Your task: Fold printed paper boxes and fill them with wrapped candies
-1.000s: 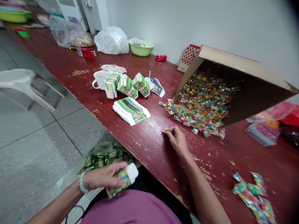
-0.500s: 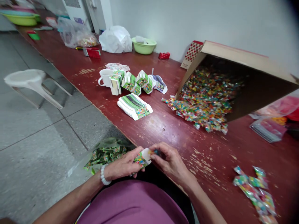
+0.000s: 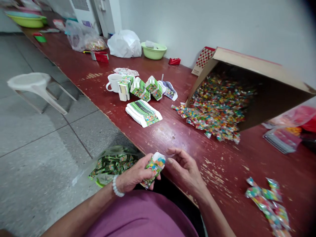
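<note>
My left hand point(image 3: 133, 174) grips a small green and white printed carton point(image 3: 153, 167) over my lap, its open white flap up. My right hand point(image 3: 184, 168) is beside the carton, thumb touching its flap, fingers spread and holding nothing that I can see. Below my left hand a clear plastic bag point(image 3: 111, 163) holds several filled green cartons. A tipped cardboard box point(image 3: 247, 89) spills a heap of small colourful sachets point(image 3: 212, 115) onto the red table point(image 3: 172, 135). A stack of flat cartons point(image 3: 143, 113) lies farther out.
Several opened cartons point(image 3: 140, 89) and a white mug point(image 3: 113, 82) stand behind the flat stack. Loose sachets point(image 3: 268, 200) lie at the right. A green bowl point(image 3: 153, 51), white bag point(image 3: 124, 44) and red items sit along the wall. A white plastic stool point(image 3: 32, 86) stands on the floor.
My right hand came back from the table with a sachet to the carton, and now opens beside it. My left hand raised the carton from my lap toward the table edge.
</note>
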`<state>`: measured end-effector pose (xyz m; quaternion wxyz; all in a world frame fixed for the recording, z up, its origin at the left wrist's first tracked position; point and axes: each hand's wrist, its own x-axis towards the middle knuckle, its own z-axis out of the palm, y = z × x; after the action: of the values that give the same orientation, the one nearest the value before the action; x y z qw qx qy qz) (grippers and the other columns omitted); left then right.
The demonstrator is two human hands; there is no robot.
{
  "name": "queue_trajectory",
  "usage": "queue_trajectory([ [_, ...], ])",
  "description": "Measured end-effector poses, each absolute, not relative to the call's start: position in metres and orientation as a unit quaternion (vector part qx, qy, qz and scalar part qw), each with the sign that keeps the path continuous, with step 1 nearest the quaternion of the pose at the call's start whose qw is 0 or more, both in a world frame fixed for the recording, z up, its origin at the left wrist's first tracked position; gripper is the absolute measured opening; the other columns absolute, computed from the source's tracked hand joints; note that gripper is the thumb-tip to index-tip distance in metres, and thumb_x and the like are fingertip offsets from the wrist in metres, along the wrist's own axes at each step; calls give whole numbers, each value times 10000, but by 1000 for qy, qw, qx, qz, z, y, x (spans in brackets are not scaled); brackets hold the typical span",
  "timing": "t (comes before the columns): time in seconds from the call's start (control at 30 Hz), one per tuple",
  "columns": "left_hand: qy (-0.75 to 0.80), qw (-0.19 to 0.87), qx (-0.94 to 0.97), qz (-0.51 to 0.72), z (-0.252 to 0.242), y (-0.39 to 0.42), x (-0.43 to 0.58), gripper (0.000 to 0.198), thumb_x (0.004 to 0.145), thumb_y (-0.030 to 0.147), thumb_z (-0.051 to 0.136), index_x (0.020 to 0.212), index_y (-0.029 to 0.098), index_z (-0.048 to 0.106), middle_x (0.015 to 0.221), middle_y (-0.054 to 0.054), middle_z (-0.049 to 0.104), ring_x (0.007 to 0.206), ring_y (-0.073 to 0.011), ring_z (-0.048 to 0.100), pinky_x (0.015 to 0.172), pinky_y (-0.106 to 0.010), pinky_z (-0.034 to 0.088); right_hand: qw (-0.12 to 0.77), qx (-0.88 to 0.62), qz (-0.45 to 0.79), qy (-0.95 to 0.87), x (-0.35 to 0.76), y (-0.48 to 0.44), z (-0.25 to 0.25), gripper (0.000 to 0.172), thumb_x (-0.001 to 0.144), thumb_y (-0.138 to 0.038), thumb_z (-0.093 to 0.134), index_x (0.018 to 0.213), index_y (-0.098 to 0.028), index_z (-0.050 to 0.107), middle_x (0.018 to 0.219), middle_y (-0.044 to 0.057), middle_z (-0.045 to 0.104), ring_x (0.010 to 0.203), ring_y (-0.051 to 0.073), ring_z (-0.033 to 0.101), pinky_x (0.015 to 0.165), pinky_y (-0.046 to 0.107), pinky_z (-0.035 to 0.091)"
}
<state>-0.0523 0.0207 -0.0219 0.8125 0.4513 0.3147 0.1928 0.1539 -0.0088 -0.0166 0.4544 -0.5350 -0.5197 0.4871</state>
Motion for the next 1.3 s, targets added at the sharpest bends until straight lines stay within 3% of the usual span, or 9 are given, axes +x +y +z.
queue_trajectory([
  [0.17,323,824,384,263,-23,19,-43,284,875,355,589,1096,186,536,843,-24,642,574,-117,606,507,-214,467,403,-496,423,-643,150,-19,-8,275,936,-268,577,1207,-273,625,927,39,689,726,170,621,678,300,485],
  [0.3,356,845,280,285,-26,20,-34,509,928,587,438,1062,128,613,742,-64,669,490,-137,602,460,-242,490,452,-547,398,-581,142,-23,-11,361,900,-289,631,1256,-267,580,785,7,642,616,151,568,588,275,476],
  [0.5,390,815,261,340,-25,16,-29,443,865,514,597,1073,124,632,707,-37,652,504,-137,599,414,-225,497,524,-531,443,-498,125,-22,-25,121,859,-343,688,878,-225,704,1063,64,573,660,117,622,611,276,539],
  [0.63,380,789,330,352,-24,14,-31,456,855,502,638,1178,184,584,819,-18,632,597,-127,596,425,-194,492,513,-534,435,-513,125,-19,-22,114,828,-301,718,761,-209,728,1031,73,593,805,164,648,673,277,543],
  [0.7,359,788,370,336,-24,14,-33,479,881,517,601,1234,197,552,854,-30,633,652,-141,610,439,-183,482,507,-519,504,-468,129,-15,-21,120,768,-307,778,803,-215,710,988,49,614,726,148,645,643,281,542],
  [0.83,349,801,383,301,-22,15,-34,558,905,521,562,1357,212,455,862,-49,649,653,-159,633,435,-184,459,470,-462,629,-411,137,-11,-23,383,755,-326,801,1101,-240,661,811,-2,663,627,139,624,612,283,522],
  [0.97,364,834,315,269,-21,14,-32,615,942,593,420,1434,228,376,721,-31,651,461,-148,608,412,-213,449,445,-488,596,-457,141,-15,-25,175,862,-357,701,915,-190,702,641,0,656,595,150,618,614,285,495],
  [1.13,362,855,252,271,-26,14,-29,531,932,525,464,1365,217,477,733,-35,651,466,-151,609,401,-226,474,422,-512,476,-577,140,-19,-18,155,900,-347,650,890,-214,730,861,48,712,676,155,640,649,283,506],
  [1.3,383,823,292,302,-30,9,-24,548,936,518,451,1373,192,511,737,-45,660,504,-159,600,417,-229,466,453,-529,526,-488,133,-14,-18,164,829,-358,730,869,-201,700,726,4,672,569,120,579,555,243,473],
])
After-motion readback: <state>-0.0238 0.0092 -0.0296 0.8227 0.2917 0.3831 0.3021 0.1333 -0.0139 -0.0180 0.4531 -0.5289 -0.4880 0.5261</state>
